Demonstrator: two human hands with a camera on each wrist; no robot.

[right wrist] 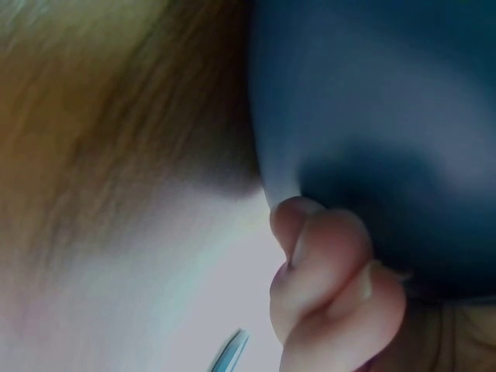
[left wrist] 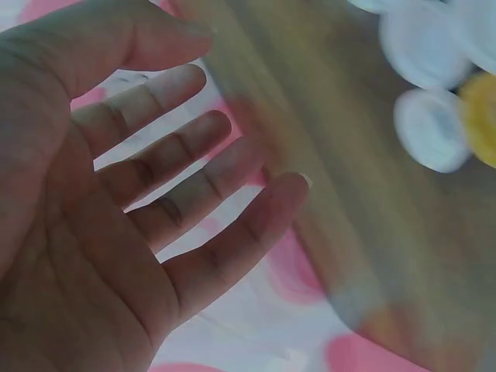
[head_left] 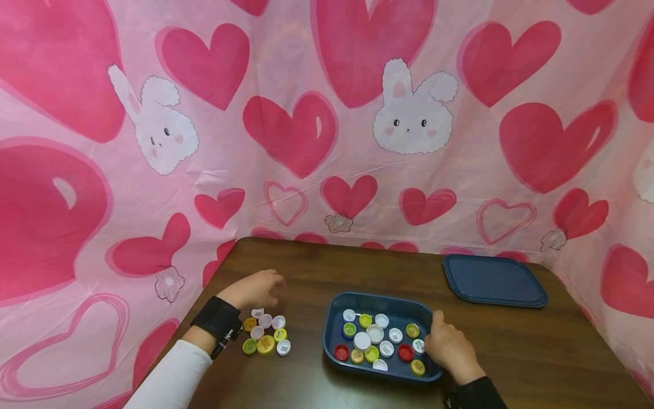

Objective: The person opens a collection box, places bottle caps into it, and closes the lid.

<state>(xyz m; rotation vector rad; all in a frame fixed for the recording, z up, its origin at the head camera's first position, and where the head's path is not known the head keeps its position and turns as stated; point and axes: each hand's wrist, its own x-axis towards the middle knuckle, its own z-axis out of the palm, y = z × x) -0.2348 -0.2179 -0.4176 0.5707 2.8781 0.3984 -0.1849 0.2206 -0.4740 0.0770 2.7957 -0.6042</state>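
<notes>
A dark blue rectangular container (head_left: 334, 309) stands on the table with several bottle caps (head_left: 374, 334) in it, in white, yellow, green, red and gold. My right hand (head_left: 452, 345) grips its right end; in the right wrist view its curled fingers (right wrist: 333, 267) lie against the blue wall. To the left, a cluster of white, yellow, green and orange bottle caps (head_left: 265, 344) lies on the tabletop. My left hand (head_left: 255, 291) is just behind that cluster, holding nothing. In the left wrist view its palm (left wrist: 85, 240) shows with the fingers spread apart.
A flat dark blue lid-like tray (head_left: 495, 280) lies at the table's back right. The brown wooden table (head_left: 301, 363) meets a pink cloth (head_left: 286, 62) with hearts and rabbits along its back and sides.
</notes>
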